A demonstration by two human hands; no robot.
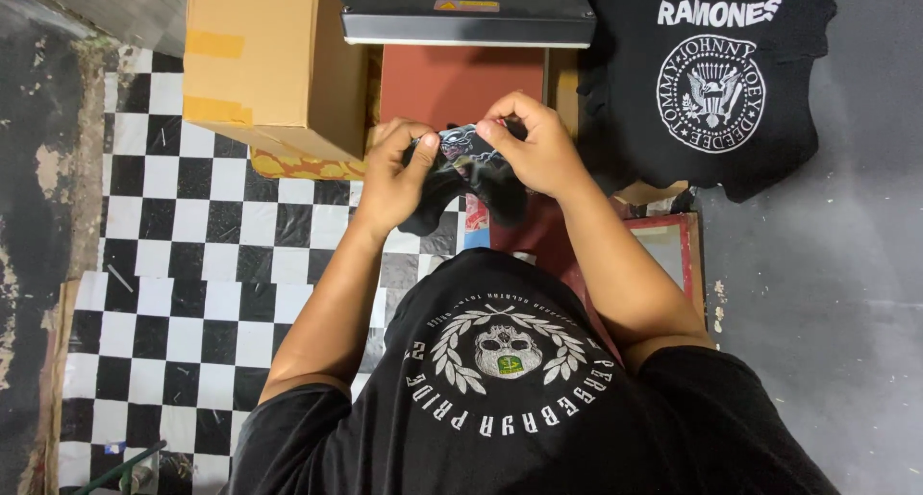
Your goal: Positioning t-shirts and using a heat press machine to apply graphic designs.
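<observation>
We pinch the small black printed cloth [471, 168] with left hand [396, 180] and right hand [535, 144], spreading it above the red press bed [452, 80]; next it needs flattening.

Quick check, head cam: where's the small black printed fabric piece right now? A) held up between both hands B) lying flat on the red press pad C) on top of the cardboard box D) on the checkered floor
A: the small black printed fabric piece is pinched at its top edge by the left hand and right hand, hanging in front of the red press pad, not lying on it.
</observation>
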